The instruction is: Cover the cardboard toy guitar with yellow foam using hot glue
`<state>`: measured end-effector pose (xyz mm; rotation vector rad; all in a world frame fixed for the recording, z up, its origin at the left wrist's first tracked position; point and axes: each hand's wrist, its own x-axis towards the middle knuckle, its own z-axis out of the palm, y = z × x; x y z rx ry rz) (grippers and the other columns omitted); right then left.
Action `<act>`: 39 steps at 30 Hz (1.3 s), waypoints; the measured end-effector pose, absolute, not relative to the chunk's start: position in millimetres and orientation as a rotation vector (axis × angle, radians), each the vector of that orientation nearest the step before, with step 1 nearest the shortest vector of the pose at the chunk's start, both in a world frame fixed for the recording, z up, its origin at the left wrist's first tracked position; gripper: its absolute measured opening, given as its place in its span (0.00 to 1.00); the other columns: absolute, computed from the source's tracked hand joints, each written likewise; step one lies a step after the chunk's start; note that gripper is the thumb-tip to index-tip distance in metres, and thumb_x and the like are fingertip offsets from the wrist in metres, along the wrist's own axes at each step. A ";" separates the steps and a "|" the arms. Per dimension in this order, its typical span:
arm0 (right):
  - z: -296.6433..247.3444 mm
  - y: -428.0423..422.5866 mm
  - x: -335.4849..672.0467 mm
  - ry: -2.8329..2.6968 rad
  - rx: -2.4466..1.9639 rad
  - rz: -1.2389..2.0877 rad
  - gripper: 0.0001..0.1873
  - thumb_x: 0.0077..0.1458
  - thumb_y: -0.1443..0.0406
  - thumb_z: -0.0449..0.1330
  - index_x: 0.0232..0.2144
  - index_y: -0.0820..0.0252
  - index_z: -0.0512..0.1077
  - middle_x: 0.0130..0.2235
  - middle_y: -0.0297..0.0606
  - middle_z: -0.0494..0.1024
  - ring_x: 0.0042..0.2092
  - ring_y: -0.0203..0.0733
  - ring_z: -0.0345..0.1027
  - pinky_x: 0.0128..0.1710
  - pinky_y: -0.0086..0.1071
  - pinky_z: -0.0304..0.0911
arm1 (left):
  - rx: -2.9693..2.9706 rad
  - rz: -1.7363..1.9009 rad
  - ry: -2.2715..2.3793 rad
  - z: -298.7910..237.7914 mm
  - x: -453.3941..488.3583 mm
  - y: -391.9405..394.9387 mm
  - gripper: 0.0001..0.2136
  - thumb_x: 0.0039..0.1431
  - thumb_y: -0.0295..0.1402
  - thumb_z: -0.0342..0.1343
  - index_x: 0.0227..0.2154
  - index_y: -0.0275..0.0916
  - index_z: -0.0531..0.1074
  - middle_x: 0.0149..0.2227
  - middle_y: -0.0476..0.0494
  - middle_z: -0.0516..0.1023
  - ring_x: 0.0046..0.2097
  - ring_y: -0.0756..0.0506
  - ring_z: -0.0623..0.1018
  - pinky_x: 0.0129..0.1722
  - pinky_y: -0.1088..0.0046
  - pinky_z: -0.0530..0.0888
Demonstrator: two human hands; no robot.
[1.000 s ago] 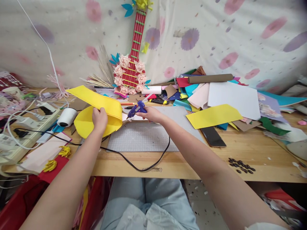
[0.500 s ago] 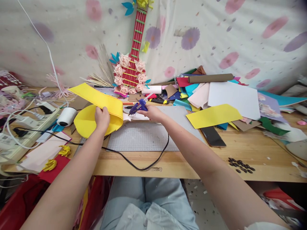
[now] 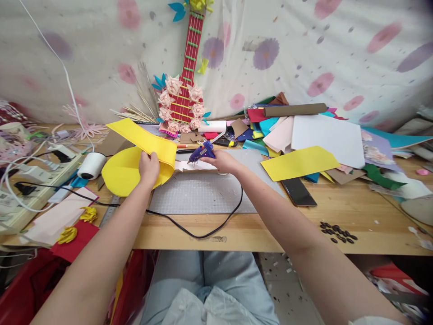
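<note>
Glue gun (image 3: 204,151), blue: gripped in my right hand (image 3: 223,162), nozzle just over a white strip (image 3: 204,166). Yellow sheet (image 3: 135,136), curled back: pinched in my left hand (image 3: 149,169), left of the gun; fingertips partly hidden. Cutting mat (image 3: 203,194), grey, gridded, on wooden table (image 3: 257,239). Behind: flower-printed cloth (image 3: 287,27); red model guitar (image 3: 191,54), top cut off by the frame. Gun's label: too small to read.

Over on the right I can see bare desk (image 3: 370,207), and a hand would fit between the phone (image 3: 299,192) and the beads (image 3: 338,232). The mat (image 3: 203,196) lies open in front of the glue gun (image 3: 203,151), though the cord (image 3: 203,237) loops across its near edge. Behind, the guitar (image 3: 183,101) and paper heap (image 3: 326,135) block the way; the power strip (image 3: 16,215) hems in the left.
</note>
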<state>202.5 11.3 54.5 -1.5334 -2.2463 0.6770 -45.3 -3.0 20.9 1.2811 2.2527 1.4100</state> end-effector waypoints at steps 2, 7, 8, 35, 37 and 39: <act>54.7 8.5 210.0 -2.243 -1.543 0.679 0.20 0.54 0.51 0.55 0.41 0.60 0.71 0.33 0.40 0.75 0.38 0.43 0.70 0.37 0.32 0.63 | 1.310 1.373 2.273 21.2 -43.4 -4.0 0.05 0.54 0.33 0.44 0.30 0.40 0.64 0.38 0.39 0.74 0.44 0.38 0.73 0.45 0.63 0.70; 54.2 1.1 237.8 -2.228 -1.567 0.754 0.20 0.54 0.51 0.56 0.41 0.59 0.71 0.29 0.36 0.75 0.30 0.38 0.69 0.31 0.29 0.63 | 1.329 1.302 2.314 23.2 -40.2 -6.3 0.05 0.54 0.33 0.44 0.30 0.41 0.63 0.39 0.38 0.74 0.45 0.38 0.73 0.45 0.62 0.69; 53.5 0.6 243.3 -2.212 -1.568 0.764 0.19 0.53 0.51 0.57 0.40 0.58 0.71 0.30 0.36 0.76 0.30 0.37 0.69 0.29 0.28 0.63 | 1.326 1.289 2.320 23.4 -39.6 -6.4 0.05 0.55 0.33 0.44 0.30 0.41 0.63 0.39 0.37 0.74 0.46 0.37 0.73 0.45 0.61 0.69; 53.1 0.6 259.6 -2.189 -1.642 0.888 0.20 0.54 0.50 0.55 0.39 0.58 0.68 0.27 0.34 0.71 0.21 0.32 0.63 0.19 0.25 0.58 | 1.366 1.128 2.346 27.5 -33.7 -8.2 0.07 0.55 0.33 0.43 0.32 0.40 0.65 0.41 0.36 0.75 0.45 0.36 0.74 0.43 0.60 0.69; 53.2 0.2 270.5 -2.171 -1.682 0.870 0.20 0.54 0.49 0.55 0.39 0.58 0.68 0.26 0.33 0.71 0.20 0.31 0.62 0.18 0.25 0.58 | 1.369 1.133 2.351 27.4 -33.1 -7.9 0.07 0.54 0.33 0.43 0.32 0.40 0.65 0.41 0.36 0.75 0.45 0.36 0.74 0.43 0.60 0.69; 53.2 1.6 277.7 -2.134 -1.742 0.820 0.19 0.54 0.50 0.55 0.38 0.59 0.68 0.24 0.33 0.70 0.20 0.32 0.62 0.18 0.26 0.57 | 1.370 1.142 2.352 27.4 -32.7 -7.6 0.06 0.54 0.33 0.44 0.31 0.41 0.65 0.40 0.36 0.75 0.45 0.35 0.74 0.43 0.59 0.69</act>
